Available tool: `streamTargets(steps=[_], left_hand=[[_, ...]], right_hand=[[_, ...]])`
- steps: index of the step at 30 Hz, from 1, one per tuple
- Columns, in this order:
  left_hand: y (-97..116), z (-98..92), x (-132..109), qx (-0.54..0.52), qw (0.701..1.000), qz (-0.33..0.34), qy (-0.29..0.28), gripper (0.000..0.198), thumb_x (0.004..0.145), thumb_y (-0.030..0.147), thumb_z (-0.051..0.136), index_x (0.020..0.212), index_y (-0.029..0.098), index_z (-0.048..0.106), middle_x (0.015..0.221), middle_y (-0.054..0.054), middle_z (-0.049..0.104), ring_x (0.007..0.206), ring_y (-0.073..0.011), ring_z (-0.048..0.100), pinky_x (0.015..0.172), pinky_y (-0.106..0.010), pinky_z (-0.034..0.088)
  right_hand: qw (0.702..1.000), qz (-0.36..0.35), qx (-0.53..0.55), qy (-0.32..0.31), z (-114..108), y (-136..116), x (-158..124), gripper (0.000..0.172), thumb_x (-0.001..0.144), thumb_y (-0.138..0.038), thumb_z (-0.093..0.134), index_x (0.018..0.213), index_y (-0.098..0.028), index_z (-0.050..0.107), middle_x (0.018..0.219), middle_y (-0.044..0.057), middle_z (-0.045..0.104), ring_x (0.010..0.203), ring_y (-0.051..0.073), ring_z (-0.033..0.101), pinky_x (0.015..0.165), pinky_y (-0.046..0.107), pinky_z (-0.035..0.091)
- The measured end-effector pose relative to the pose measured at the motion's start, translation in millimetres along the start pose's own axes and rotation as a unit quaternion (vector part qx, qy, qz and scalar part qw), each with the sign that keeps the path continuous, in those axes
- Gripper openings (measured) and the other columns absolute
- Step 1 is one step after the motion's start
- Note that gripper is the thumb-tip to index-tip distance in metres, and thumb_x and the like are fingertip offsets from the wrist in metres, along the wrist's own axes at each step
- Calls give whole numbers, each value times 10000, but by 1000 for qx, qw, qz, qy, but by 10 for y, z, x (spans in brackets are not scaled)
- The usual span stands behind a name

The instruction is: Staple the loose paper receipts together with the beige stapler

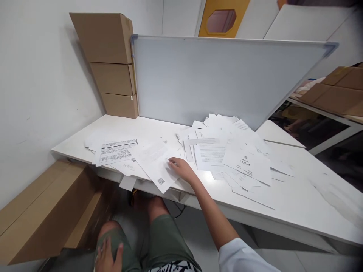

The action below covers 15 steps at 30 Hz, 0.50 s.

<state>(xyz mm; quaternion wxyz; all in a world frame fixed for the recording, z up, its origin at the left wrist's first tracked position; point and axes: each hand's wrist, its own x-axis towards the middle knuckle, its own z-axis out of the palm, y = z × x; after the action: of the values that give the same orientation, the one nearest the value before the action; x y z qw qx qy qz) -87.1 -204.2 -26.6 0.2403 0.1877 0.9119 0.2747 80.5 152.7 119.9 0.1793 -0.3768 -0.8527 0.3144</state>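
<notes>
Papers are strewn before a whiteboard on a white desk, cardboard boxes stacked left of it; the right hand lies unclenched on a sheet, the left hand open on shorts.

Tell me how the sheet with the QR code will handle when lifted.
The QR-code sheet looks like thin printer paper, so it will probably droop when lifted by an edge. It should weigh very little. It overlaps neighbouring papers, so it may drag them along.
</notes>
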Motion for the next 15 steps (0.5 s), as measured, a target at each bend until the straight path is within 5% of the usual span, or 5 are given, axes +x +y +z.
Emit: streamTargets(steps=[4,10,12,15], left_hand=[[-405,352,367,171,985,20,-14,946,720,624,297,1410,-21,353,1577,-226,283,1447,-501,185,1179,-616,207],[-280,260,823,249,967,-7,-54,842,802,548,321,1484,66,213,1624,-172,176,1423,-519,220,1175,-586,196],[-241,227,1017,216,974,-5,-70,809,812,523,367,1485,95,229,1626,-168,172,1437,-483,229,1180,-589,180],[-286,214,1332,168,981,13,-99,652,846,439,391,1403,101,406,1549,-156,383,1420,-326,365,1173,-454,292]], right_hand=[[1000,1,-1,-2,5,-8,1,373,934,-374,425,1187,-169,609,1183,126,691,1088,260,629,921,361,472],[1000,7,-4,-3,8,-42,2,356,931,-356,423,1164,-168,615,1173,129,691,1082,257,630,923,363,469],[1000,8,-3,-4,16,-43,1,351,929,-350,424,1156,-165,618,1168,130,692,1080,257,630,924,365,469],[1000,9,0,-2,35,-28,0,358,926,-359,427,1160,-165,616,1175,129,689,1085,263,626,927,370,464]])
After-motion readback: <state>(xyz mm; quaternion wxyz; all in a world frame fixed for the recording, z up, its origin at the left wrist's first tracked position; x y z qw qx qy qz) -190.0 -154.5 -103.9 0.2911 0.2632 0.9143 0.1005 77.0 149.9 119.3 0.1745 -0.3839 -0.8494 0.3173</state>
